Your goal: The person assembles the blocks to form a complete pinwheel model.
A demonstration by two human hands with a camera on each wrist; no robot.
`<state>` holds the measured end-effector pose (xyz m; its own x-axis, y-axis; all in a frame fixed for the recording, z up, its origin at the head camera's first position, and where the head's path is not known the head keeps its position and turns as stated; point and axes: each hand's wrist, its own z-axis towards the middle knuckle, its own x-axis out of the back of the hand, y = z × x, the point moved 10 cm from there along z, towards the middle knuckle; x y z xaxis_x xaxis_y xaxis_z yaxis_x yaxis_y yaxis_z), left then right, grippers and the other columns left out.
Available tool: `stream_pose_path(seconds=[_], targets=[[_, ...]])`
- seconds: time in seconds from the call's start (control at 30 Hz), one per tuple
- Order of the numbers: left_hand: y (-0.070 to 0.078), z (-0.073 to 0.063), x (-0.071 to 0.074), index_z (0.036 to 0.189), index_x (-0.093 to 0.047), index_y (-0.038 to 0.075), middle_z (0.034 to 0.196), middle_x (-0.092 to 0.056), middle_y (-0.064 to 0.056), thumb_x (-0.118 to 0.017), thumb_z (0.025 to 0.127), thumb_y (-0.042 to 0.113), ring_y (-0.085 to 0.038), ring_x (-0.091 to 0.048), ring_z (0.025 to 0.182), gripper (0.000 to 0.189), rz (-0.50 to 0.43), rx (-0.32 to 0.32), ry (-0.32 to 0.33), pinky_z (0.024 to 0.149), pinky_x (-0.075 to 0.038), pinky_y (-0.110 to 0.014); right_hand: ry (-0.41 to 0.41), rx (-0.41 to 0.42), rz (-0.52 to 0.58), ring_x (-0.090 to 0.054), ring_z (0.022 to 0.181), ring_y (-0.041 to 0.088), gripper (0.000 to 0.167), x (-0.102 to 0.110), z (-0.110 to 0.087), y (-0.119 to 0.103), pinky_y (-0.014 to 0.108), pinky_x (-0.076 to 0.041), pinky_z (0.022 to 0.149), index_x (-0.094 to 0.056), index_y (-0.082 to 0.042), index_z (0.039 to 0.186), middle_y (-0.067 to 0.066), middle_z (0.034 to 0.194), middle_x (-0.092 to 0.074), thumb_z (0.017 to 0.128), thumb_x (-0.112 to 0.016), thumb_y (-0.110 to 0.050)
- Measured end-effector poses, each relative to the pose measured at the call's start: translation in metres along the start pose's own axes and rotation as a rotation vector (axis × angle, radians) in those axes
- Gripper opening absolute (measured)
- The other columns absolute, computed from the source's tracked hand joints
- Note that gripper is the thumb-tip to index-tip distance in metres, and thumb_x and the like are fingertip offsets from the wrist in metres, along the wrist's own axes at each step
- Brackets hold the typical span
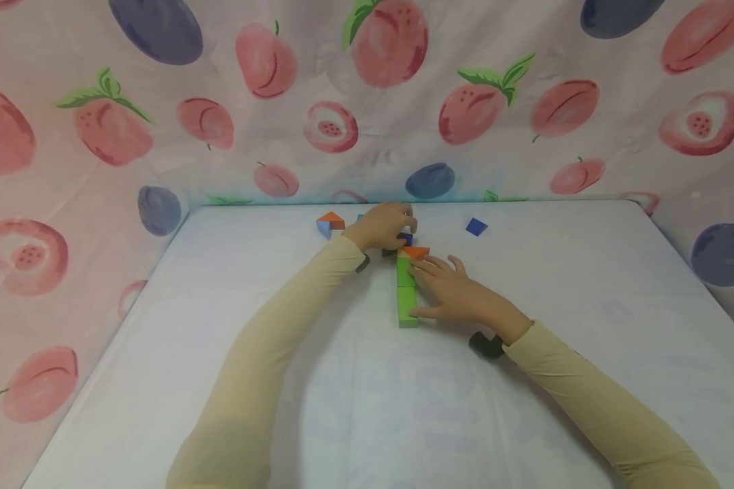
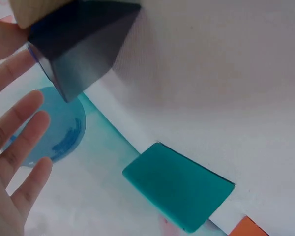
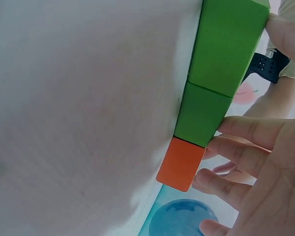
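My left hand (image 1: 382,225) is at the far end of a row of blocks, its thumb and index finger pinching a dark blue triangular block (image 2: 86,46). Its other fingers are spread apart. A pale wooden block (image 2: 39,10) shows beside the blue one in the left wrist view. Two green blocks (image 1: 406,288) lie end to end, with an orange block (image 3: 181,163) beyond them. Alongside the row is my right hand (image 1: 455,292), fingers extended. Its thumb touches the near green block, while its fingertips rest along the far green block and the orange one.
A teal block (image 2: 179,187) lies near the table's far edge, partly behind my left hand in the head view. Left of it are an orange triangular block (image 1: 332,219) and a light blue block (image 1: 325,229). Another dark blue block (image 1: 476,226) lies at the back right.
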<state>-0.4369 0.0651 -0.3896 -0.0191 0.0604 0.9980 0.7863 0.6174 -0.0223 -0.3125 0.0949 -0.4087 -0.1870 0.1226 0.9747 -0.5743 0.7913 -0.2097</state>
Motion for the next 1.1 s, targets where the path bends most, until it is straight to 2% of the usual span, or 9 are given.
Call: stream_pose_path(seconds=[0.2,0.47,0.7,0.87,1.1], targets=[[0.006,0.003,0.000,0.114,-0.066,0.018,0.124,-0.057,-0.007,-0.061,0.091,0.024,-0.024,-0.051,0.116,0.025,0.045,-0.033,0.027,0.106,-0.037,-0.040,-0.002,0.004,0.000,-0.023,0.141,0.038,0.083,0.000,0.000,-0.001,0.068,-0.013,0.107,-0.032,-0.006,0.145,0.014,0.152,-0.031,0.084,-0.059,-0.056],[0.010,-0.001,0.006,0.114,-0.068,0.019,0.120,-0.059,-0.006,-0.057,0.093,0.018,-0.024,-0.053,0.114,0.024,0.075,-0.026,0.029,0.106,-0.038,-0.040,-0.007,0.000,0.007,-0.022,0.141,0.039,0.083,0.000,0.000,0.000,0.068,-0.012,0.107,-0.032,-0.006,0.146,0.014,0.152,-0.031,0.084,-0.059,-0.055],[0.009,-0.004,0.002,0.120,-0.064,0.021,0.126,-0.056,-0.006,-0.055,0.093,0.019,-0.024,-0.050,0.119,0.028,0.033,-0.030,0.020,0.108,-0.035,-0.042,-0.005,-0.001,0.005,-0.022,0.141,0.039,0.083,0.000,0.001,0.000,0.068,-0.012,0.107,-0.032,-0.006,0.146,0.014,0.152,-0.030,0.084,-0.059,-0.056],[0.011,-0.005,-0.001,0.117,-0.065,0.023,0.124,-0.056,-0.005,-0.056,0.093,0.018,-0.023,-0.051,0.118,0.026,0.023,-0.041,0.015,0.106,-0.037,-0.042,-0.002,0.000,0.006,-0.022,0.141,0.039,0.082,0.001,0.000,-0.001,0.068,-0.013,0.107,-0.033,-0.006,0.145,0.014,0.152,-0.031,0.085,-0.060,-0.055],[0.012,-0.001,-0.003,0.114,-0.067,0.020,0.122,-0.058,-0.004,-0.057,0.092,0.015,-0.022,-0.051,0.116,0.025,0.028,-0.015,0.004,0.105,-0.037,-0.040,-0.002,-0.003,0.009,-0.022,0.141,0.039,0.082,0.001,0.000,-0.001,0.068,-0.013,0.107,-0.033,-0.006,0.145,0.015,0.152,-0.032,0.085,-0.060,-0.054]])
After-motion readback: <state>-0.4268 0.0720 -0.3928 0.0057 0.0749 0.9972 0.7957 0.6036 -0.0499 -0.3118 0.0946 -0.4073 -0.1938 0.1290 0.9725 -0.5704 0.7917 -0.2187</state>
